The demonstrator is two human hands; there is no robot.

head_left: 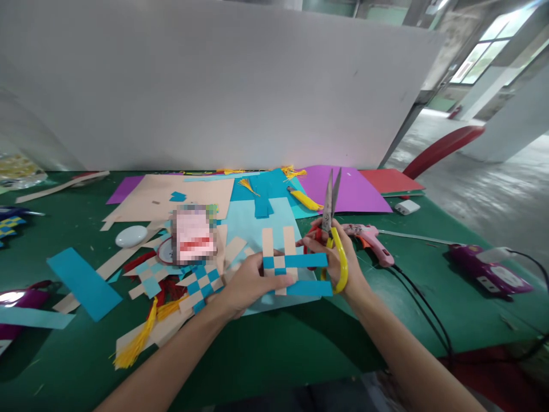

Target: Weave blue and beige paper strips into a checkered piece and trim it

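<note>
Between the thumb and fingers of my left hand (pixel 253 281) is a small piece of woven paper strips (pixel 279 262), blue crossing beige, with loose ends sticking up and to the right. My right hand (pixel 343 263) is closed around scissors (pixel 328 212) with one yellow and one red handle, their slightly parted blades pointing up and away. The blue strip ends reach across to the yellow handle. Under both hands lies a light blue paper sheet (pixel 278 214). Left of my left hand rests another blue-and-beige woven piece (pixel 205 284).
A pink glue gun (pixel 375 243) with a black cable lies at right, near a purple power strip (pixel 489 272). Yellow tassels (pixel 141 340), paper scraps and a blue card strip (pixel 83 284) cover the left. Purple paper (pixel 355 191) lies behind, against a white panel (pixel 223 86).
</note>
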